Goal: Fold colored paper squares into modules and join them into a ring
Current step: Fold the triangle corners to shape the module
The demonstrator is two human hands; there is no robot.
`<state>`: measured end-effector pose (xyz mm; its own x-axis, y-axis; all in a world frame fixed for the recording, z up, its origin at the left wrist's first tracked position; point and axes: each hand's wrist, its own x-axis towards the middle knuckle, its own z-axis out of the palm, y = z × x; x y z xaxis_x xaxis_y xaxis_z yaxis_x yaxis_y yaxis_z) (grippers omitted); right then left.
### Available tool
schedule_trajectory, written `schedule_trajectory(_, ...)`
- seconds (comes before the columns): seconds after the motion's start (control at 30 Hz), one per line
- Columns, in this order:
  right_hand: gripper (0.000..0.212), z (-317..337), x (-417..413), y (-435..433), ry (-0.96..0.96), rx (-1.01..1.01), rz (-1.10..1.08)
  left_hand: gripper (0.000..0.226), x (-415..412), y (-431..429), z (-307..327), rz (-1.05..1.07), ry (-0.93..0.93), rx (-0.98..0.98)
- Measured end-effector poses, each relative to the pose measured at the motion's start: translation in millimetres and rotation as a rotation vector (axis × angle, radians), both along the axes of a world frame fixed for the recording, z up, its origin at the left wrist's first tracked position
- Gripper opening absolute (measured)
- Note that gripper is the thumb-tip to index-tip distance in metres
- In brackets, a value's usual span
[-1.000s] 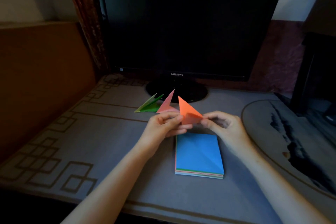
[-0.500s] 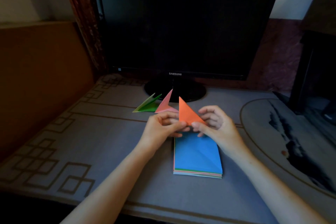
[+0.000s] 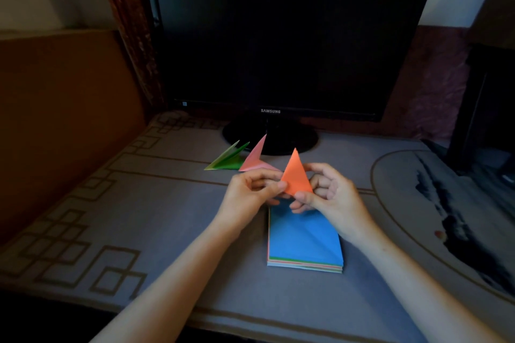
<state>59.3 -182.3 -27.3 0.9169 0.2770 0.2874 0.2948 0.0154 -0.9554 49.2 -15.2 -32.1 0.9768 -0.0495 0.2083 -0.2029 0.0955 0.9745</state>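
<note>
A grey tabletop [image 3: 167, 217] with a line pattern along its edges fills most of the view, and a dark monitor [image 3: 278, 36] stands on its round base at the far side. Near the middle of the tabletop lies a stack of colored paper squares [image 3: 303, 242], a blue sheet on top with a diagonal crease across it. The person's left hand [image 3: 248, 195] and right hand [image 3: 331, 198] are raised above the far edge of that stack, both bare forearms reaching in from the near side. Between them they hold a folded orange paper triangle [image 3: 296, 175], clear of the tabletop with its sharp tip pointing up and away. The left fingers are curled and pinch its lower left corner, while the right thumb and curled fingers pinch its lower right edge. Just beyond the left hand, a folded pink module [image 3: 255, 159] rests on the tabletop in front of the monitor base, one point sticking up. A folded green module [image 3: 228, 160] lies just beside it on the left, its two points aimed toward the monitor.
</note>
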Motion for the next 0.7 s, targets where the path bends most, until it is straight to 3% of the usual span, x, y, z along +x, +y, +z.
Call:
schedule_trajectory(0.3,0.061,0,-5,-2,0.017,-0.069,0.064,0.016,2,3,1,0.07,-0.036,-0.029)
schedule_trajectory(0.43,0.064,11,-3,-9,-0.048,-0.03,-0.028,0.019,1,5,-1,0.095,-0.221,0.253)
schedule_trajectory(0.57,0.024,10,-2,-4,-0.087,-0.084,-0.044,0.02,3,1,-5,0.076,-0.265,0.35)
schedule_trajectory(0.7,0.024,6,0,-3,-0.117,-0.061,-0.111,0.032,2,1,-6,0.041,-0.155,0.239)
